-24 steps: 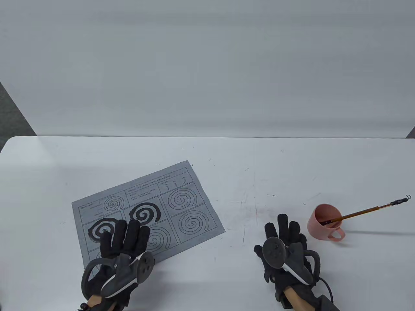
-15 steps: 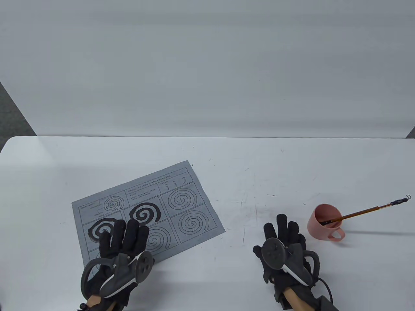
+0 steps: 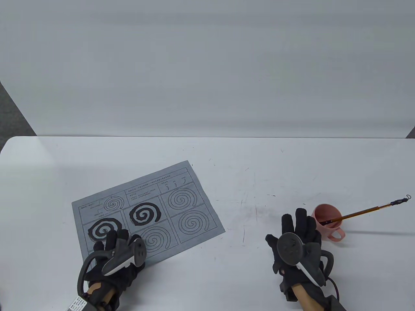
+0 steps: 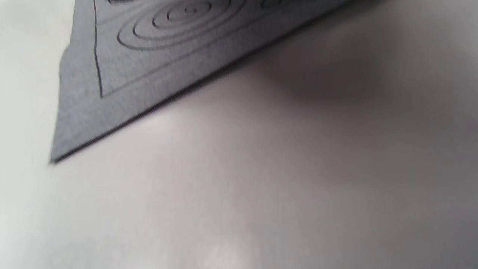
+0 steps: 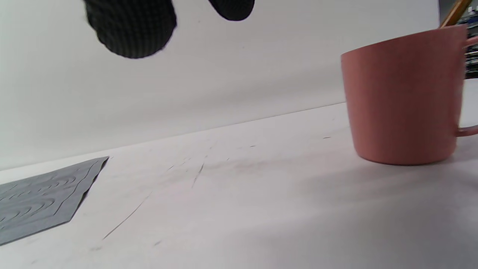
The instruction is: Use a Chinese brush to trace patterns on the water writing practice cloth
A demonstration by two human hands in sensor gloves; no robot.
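Note:
The grey practice cloth (image 3: 181, 207) lies on the left of the white table (image 3: 246, 162), printed with spiral outlines; two spirals are painted dark. My left hand (image 3: 112, 243) rests on its near-left part, fingers spread and holding nothing. The left wrist view shows only a cloth corner (image 4: 149, 67) and bare table. The pink cup (image 3: 330, 226) stands at the right with the brush (image 3: 363, 211) leaning in it, handle pointing right. My right hand (image 3: 296, 223) is open and empty just left of the cup. Its fingertips (image 5: 130, 26) hang above the table, with the cup (image 5: 399, 97), brush handle (image 5: 453, 13) and cloth (image 5: 41, 198) in view.
The table's surface carries faint scratches between cloth and cup. A plain grey-white backdrop stands behind the table's far edge (image 3: 207, 137). The cup's handle (image 3: 338, 234) faces right and toward me.
My right hand has moved right and forward, close beside the cup. My left hand has drawn back toward me on the cloth, uncovering more of the spirals.

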